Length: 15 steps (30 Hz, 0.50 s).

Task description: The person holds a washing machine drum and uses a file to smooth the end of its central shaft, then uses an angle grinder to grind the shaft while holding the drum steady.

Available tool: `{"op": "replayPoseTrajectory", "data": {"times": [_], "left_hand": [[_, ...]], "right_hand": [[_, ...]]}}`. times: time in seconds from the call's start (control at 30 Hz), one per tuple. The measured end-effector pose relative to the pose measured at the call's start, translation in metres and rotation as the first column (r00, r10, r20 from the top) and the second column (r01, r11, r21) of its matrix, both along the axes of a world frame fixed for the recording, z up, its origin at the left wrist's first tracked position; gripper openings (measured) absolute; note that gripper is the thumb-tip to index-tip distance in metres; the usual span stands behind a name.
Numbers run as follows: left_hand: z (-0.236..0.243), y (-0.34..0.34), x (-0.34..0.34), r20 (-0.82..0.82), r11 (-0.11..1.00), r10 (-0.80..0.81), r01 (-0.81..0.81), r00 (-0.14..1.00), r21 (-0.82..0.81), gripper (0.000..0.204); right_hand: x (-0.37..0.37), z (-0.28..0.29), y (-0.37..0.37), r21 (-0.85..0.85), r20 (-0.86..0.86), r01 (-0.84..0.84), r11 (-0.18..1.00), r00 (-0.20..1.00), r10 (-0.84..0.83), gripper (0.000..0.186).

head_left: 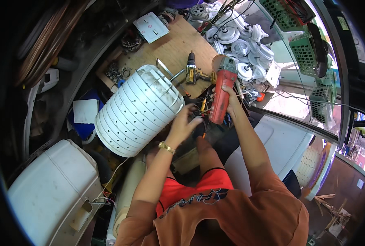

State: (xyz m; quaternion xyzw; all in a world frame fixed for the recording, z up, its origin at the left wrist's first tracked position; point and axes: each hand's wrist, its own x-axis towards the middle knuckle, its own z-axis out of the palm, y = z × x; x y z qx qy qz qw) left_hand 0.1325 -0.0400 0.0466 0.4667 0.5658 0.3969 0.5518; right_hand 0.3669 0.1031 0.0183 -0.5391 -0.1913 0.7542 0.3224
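Note:
My right hand (pixel 230 97) is wrapped round the red body of an angle grinder (pixel 220 92), which stands nearly upright in view with its disc end away from me. My left hand (pixel 184 123), below a wrist with a gold watch, has its fingers apart and nothing in them. It hovers close to the near right end of a white perforated washing machine drum (pixel 135 110). The drum lies tilted on its side, its ribbed end and metal shaft toward the bench. Past my hands, a yellow and black cordless drill (pixel 195 74) rests on the wooden bench (pixel 172 45).
White plastic pulley-like parts (pixel 227 35) are heaped at the back right. Green baskets (pixel 303 51) hang by the glass at right. A white machine casing (pixel 53 192) stands at lower left, and a white panel (pixel 268 139) lies beside my right arm. Screwdrivers (pixel 203 104) sit between my hands.

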Motion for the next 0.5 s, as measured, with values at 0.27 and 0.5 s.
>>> {"op": "replayPoseTrajectory", "data": {"times": [0.27, 0.5], "left_hand": [[-0.009, 0.006, 0.080, 0.178, 0.999, -0.049, 0.051, 0.983, -0.005, 0.054], [-0.027, 0.019, 0.104, 0.453, 0.994, -0.058, 0.091, 0.890, -0.051, 0.060]], "right_hand": [[0.017, 0.015, 0.001, 0.011, -0.110, 0.105, 0.994, 0.989, -0.103, 0.056], [0.043, 0.010, 0.008, -0.043, -0.067, 0.117, 0.992, 0.991, -0.120, 0.056]]}}
